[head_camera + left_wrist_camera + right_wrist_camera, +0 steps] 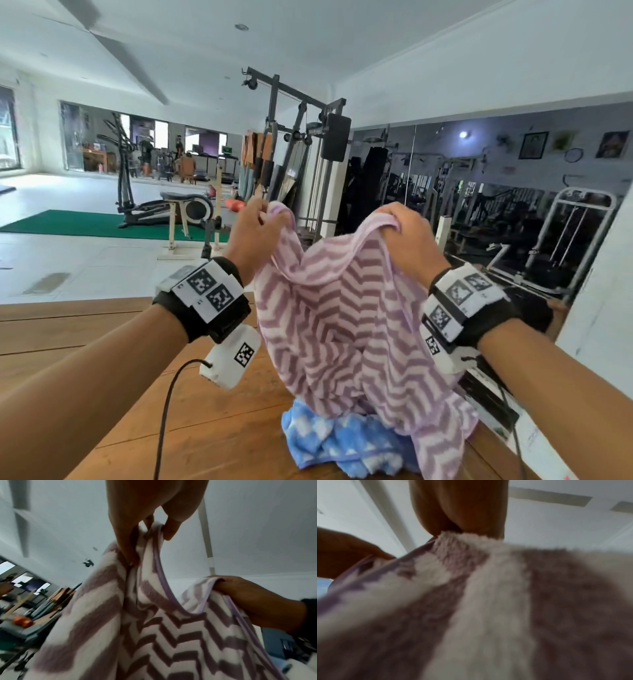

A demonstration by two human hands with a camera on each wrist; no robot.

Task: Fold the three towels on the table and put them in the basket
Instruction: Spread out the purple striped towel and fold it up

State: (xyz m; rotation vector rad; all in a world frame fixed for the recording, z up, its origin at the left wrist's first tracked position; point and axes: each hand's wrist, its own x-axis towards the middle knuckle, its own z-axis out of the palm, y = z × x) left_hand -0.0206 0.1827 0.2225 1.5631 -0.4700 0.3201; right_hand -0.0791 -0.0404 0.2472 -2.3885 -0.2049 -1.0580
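Observation:
A purple and white zigzag towel (346, 329) hangs in the air above the wooden table (212, 431). My left hand (260, 219) pinches its top edge on the left, and my right hand (397, 222) grips the top edge on the right. In the left wrist view, my left hand (147, 531) pinches the towel (154, 635) by its lilac hem while the right hand (228, 586) holds the edge farther along. The right wrist view is filled by blurred towel (488, 601) under my right hand (467, 530). A crumpled blue and white towel (339, 442) lies on the table beneath. No basket is visible.
The table's far edge lies just behind the towels, with a mirror wall (513, 192) to the right. A multi-gym machine (301, 154) and an elliptical trainer (164, 202) stand on the floor beyond. A black cable (168, 411) hangs from my left wrist.

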